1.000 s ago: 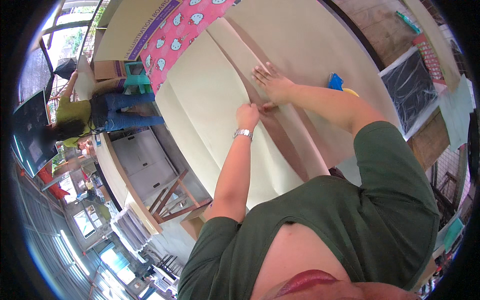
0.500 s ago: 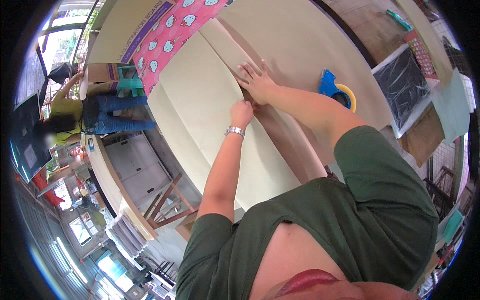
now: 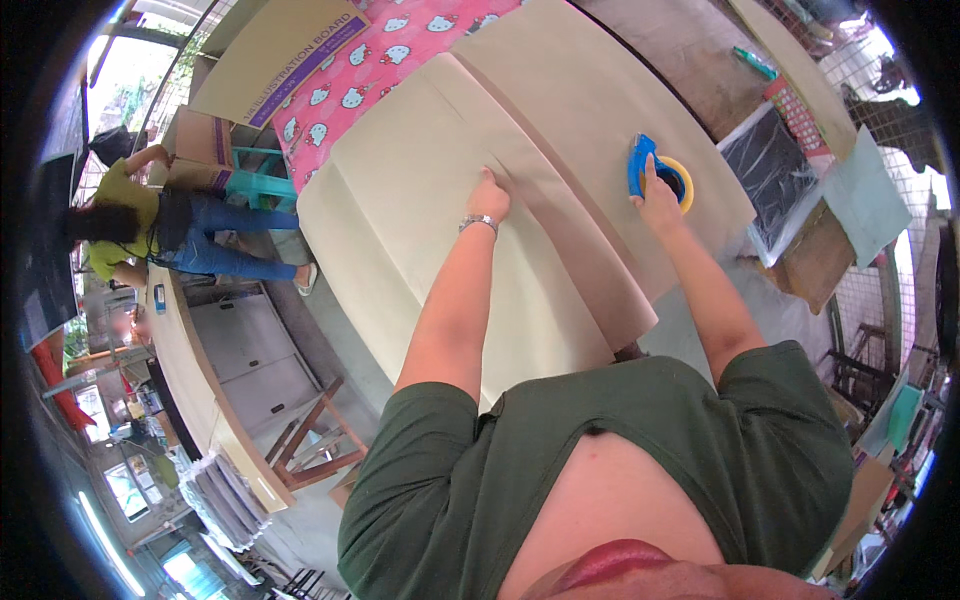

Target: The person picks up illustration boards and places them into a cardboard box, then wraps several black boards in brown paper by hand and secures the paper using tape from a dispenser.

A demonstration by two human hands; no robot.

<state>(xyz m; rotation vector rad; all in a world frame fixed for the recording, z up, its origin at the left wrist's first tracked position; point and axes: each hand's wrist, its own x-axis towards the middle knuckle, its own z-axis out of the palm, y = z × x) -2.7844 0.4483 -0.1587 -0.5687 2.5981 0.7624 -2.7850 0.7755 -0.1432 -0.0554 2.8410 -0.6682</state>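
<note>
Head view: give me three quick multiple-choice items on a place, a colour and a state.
1. Where is the right hand?
A. on the tape dispenser
B. on the pink cloth
C. at the wristwatch

2. What colour is the dispenser's frame?
A. red
B. blue
C. black

3. How is the left hand?
A. raised in the air
B. gripping a pen
C. pressed on the beige sheet

Answers: 1 A, the fingers rest on it. 2 B, blue around a yellow roll. 3 C, it lies on the sheet by the fold.
</note>
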